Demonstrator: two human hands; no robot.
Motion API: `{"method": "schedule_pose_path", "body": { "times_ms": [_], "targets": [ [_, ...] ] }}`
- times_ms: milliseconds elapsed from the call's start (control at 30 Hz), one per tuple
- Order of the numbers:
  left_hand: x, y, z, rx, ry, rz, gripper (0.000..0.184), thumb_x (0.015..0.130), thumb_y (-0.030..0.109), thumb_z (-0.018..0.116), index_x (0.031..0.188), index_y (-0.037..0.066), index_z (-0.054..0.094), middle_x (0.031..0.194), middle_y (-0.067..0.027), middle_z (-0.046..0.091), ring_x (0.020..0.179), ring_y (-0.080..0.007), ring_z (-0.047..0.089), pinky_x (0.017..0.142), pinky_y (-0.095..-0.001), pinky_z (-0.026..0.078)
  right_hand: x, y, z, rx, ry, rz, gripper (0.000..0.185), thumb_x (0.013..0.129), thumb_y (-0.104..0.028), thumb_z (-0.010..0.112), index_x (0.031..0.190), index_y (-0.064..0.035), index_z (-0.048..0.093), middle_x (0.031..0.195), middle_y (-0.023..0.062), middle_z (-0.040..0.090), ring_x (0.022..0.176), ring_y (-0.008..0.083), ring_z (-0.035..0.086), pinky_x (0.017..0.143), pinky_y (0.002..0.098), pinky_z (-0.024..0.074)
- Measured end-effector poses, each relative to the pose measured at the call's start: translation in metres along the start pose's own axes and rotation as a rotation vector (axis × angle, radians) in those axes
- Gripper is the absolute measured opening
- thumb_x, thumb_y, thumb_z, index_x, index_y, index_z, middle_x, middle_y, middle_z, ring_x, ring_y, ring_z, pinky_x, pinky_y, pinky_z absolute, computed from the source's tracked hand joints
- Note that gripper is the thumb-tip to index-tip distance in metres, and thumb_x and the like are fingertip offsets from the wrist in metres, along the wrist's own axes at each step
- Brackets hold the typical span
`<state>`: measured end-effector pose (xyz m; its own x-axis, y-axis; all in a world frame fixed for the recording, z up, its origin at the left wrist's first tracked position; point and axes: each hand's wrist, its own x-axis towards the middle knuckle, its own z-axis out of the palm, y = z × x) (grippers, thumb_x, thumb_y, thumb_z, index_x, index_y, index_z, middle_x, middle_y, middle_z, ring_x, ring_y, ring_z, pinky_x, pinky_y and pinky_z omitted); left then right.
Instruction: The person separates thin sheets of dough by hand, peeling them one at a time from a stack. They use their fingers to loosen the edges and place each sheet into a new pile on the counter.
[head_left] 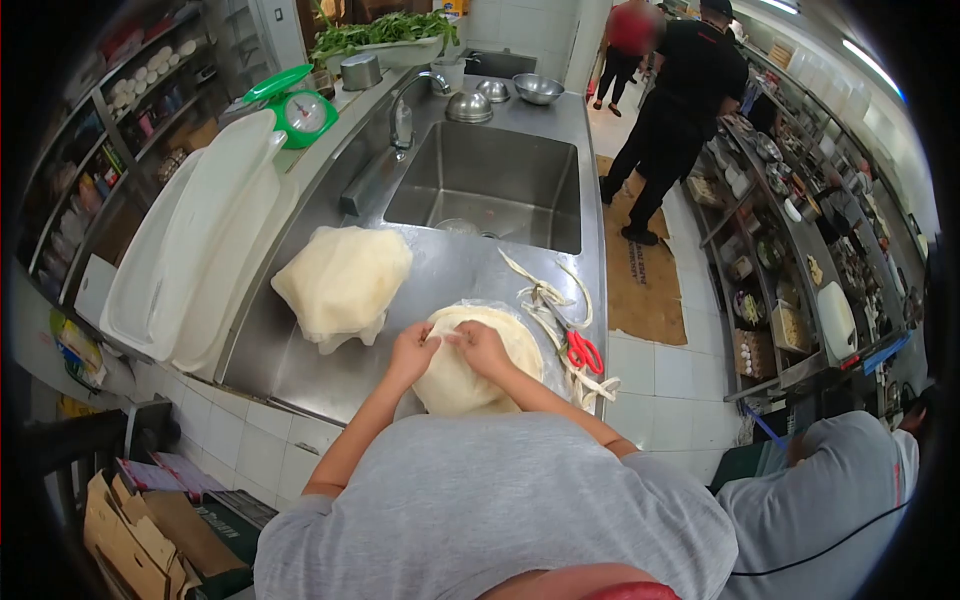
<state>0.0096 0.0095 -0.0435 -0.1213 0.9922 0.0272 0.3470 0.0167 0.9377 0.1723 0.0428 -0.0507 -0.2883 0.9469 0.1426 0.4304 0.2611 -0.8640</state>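
Observation:
A round, pale, cream-coloured stack of thin sheets lies on the steel counter in front of me. My left hand pinches a thin, translucent sheet at the stack's near left side. Close beside it, my right hand has its fingers closed on the same sheet. Further left sits a loose heap of similar pale sheets, with uneven edges hanging down. Red-handled scissors lie right of the stack, among long pale strips.
Beyond the stack is a steel sink with a tap. Metal bowls, a green scale and leafy greens stand behind. White tubs lean at left. A co-worker is at my right; a person in black stands beyond.

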Motion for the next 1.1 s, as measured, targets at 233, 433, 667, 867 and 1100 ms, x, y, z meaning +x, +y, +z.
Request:
{"method": "schedule_pose_path", "body": {
  "times_ms": [233, 433, 667, 867, 1100],
  "targets": [
    [0.012, 0.031, 0.004, 0.186, 0.028, 0.161, 0.027, 0.082, 0.025, 0.057, 0.094, 0.001, 0.061, 0.078, -0.0192, 0.063, 0.073, -0.034, 0.062, 0.067, -0.0385, 0.048, 0.009, -0.016, -0.007, -0.034, 0.041, -0.011, 0.025, 0.08, -0.02, 0.064, 0.097, -0.0021, 0.06, 0.09, 0.0201, 0.064, 0.083, 0.0346, 0.062, 0.073, 0.0378, 0.0477],
    [0.02, 0.049, 0.009, 0.225, 0.122, 0.353, 0.026, 0.085, 0.027, 0.057, 0.085, 0.001, 0.06, 0.075, -0.0198, 0.062, 0.071, -0.0387, 0.06, 0.063, -0.0421, 0.046, 0.023, -0.02, -0.029, 0.022, 0.093, 0.009, 0.027, 0.081, -0.025, 0.063, 0.096, -0.0026, 0.064, 0.085, 0.0207, 0.065, 0.078, 0.0361, 0.062, 0.069, 0.0388, 0.0476],
    [0.01, 0.071, 0.0, -0.006, 0.026, 0.179, 0.025, 0.09, 0.024, 0.056, 0.092, 0.0, 0.06, 0.072, -0.0063, 0.062, 0.064, -0.0123, 0.053, 0.062, -0.0285, 0.043, 0.023, -0.038, -0.051, 0.105, 0.06, 0.008, 0.029, 0.081, -0.027, 0.067, 0.091, -0.0001, 0.064, 0.073, 0.0118, 0.064, 0.068, 0.018, 0.06, 0.065, 0.0316, 0.0473],
    [0.01, 0.06, 0.002, -0.098, -0.152, 0.219, 0.029, 0.089, 0.025, 0.057, 0.107, 0.002, 0.058, 0.092, -0.0079, 0.064, 0.085, -0.0134, 0.058, 0.078, -0.0275, 0.045, 0.013, -0.039, -0.055, 0.249, -0.096, 0.079, 0.032, 0.078, -0.028, 0.069, 0.095, -0.001, 0.067, 0.079, 0.0122, 0.067, 0.069, 0.0183, 0.062, 0.066, 0.0322, 0.0484],
    [0.0, 0.06, 0.004, 0.198, -0.104, 0.221, 0.036, 0.081, 0.018, 0.058, 0.115, 0.005, 0.055, 0.102, -0.0181, 0.063, 0.094, -0.0315, 0.059, 0.081, -0.0361, 0.046, 0.008, -0.042, -0.054, -0.167, -0.035, 0.016, 0.021, 0.079, -0.023, 0.065, 0.085, -0.0036, 0.069, 0.066, 0.0141, 0.063, 0.06, 0.0219, 0.06, 0.06, 0.0345, 0.0465]
  ]
}}
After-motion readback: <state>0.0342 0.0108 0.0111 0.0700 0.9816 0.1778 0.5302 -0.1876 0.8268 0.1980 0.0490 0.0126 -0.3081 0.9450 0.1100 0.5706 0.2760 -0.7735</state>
